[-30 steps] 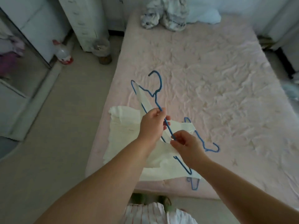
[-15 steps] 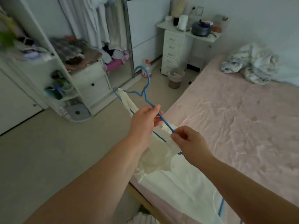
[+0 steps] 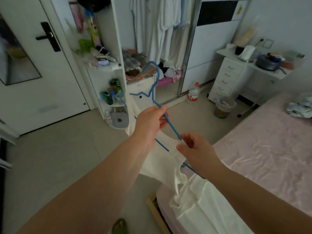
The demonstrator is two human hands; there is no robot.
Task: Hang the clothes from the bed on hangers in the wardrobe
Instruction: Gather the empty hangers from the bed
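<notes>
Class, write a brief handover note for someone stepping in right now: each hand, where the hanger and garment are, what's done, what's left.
Left hand grips the blue hanger by its sloping arm, hook up, held in the air.
Right hand pinches the white garment strap at the hanger's other end.
Garment is partly threaded on; its lower part trails onto the bed.
Done: garment lifted, one strap on.
Left: seat the second strap, carry it to the open wardrobe, hook it up.

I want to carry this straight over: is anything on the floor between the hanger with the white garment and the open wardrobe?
Nothing visible: the floor between the blue hanger with the white garment and the open wardrobe shows bare.
</notes>
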